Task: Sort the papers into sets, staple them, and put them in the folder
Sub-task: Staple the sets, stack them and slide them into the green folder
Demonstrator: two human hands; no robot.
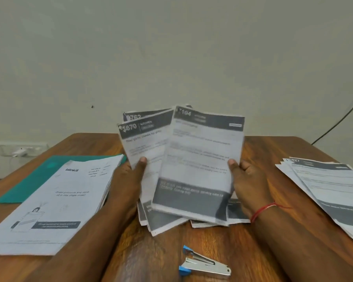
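Hands, left hand (130, 176) and right hand (247, 180), hold fanned papers (200, 159) between them.

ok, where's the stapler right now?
In the head view the stapler lies on the wooden table at bottom centre, nearer the camera than the fanned papers gripped by the left hand and right hand.
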